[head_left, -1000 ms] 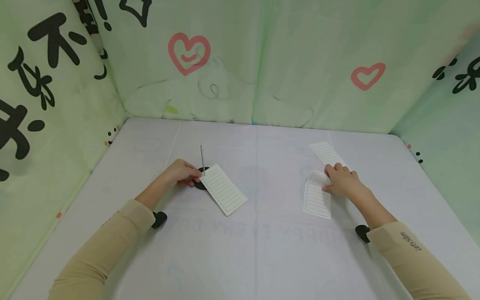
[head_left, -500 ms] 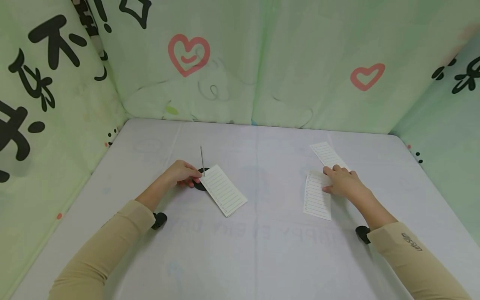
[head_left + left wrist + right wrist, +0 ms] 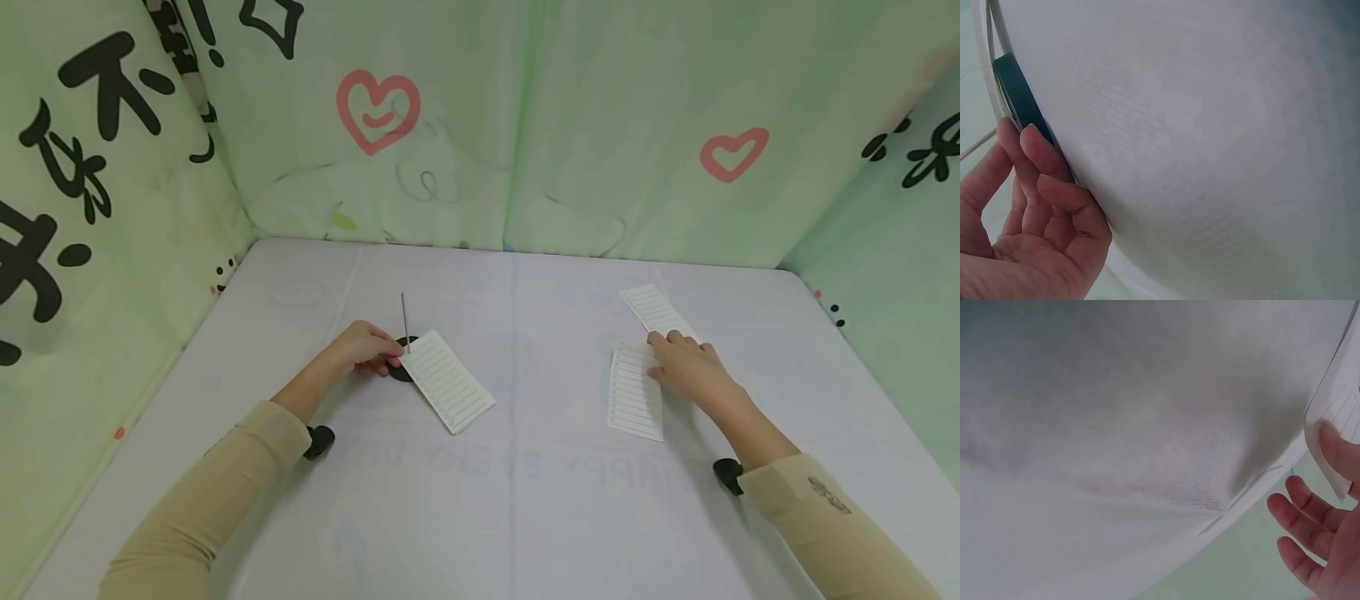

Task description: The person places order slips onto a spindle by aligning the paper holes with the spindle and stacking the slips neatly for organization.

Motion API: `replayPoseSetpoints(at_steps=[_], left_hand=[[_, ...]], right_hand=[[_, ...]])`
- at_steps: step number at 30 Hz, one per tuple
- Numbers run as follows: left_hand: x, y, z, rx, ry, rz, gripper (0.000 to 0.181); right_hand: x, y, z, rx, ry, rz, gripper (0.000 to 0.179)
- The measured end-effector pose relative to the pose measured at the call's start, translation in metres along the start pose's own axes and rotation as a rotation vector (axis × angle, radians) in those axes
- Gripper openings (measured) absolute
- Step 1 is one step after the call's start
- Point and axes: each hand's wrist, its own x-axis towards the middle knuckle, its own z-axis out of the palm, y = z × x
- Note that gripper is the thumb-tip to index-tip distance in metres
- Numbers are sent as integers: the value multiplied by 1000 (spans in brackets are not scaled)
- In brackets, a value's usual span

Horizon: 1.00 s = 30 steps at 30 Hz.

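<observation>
A bill spike's thin metal rod (image 3: 405, 317) stands upright on a round black base (image 3: 396, 373). Lined paper slips (image 3: 450, 383) lie tilted over that base, one corner at the rod. My left hand (image 3: 367, 346) pinches this corner; in the left wrist view its fingertips (image 3: 1032, 134) are right at the base's rim. Over on the right, my right hand (image 3: 690, 367) pinches the upper edge of a lined slip (image 3: 635, 400). The right wrist view shows the thumb (image 3: 1335, 447) across this slip's curled corner, with other fingers spread loosely. Behind lies another lined slip (image 3: 652, 307), partly hidden by that hand.
A white-covered table (image 3: 510, 517) spreads beneath both hands. Green printed curtains (image 3: 525, 125) stand at its back and sides. Black wrist cameras (image 3: 320, 442) sit at the sleeve cuffs.
My right thumb and forearm have shifted slightly, and the lower right slip's raised upper end lies flatter. The left hand and the slips at the spike stay as they were.
</observation>
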Motion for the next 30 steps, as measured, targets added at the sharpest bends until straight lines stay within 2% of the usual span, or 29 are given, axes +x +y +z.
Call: replayPoseSetpoints(at_steps=[4,8,11,13,16,25,30], left_hand=[[0,0,0,-2,1,-2,28],[0,0,0,-9,2,-7,27],[0,0,0,-11,2,-7,28],[0,0,0,-12,0,-5,29],[0,0,0,-15,-3,-2,28],[0,-1,0,-35,-17,6,29],[-3,1,-1,-39,-19,1,30]], right_hand=[[-1,2,-2,69,49,-31,27],[-2,7,-7,286,78,-51,19],[-4,11,-11,453,99,-74,20],[-5,13,-15,528,108,-90,23],[-6,16,-19,627,88,-80,29],[-3,9,-26,975,-28,39,52],[3,-2,-25,1161,-43,56,54]])
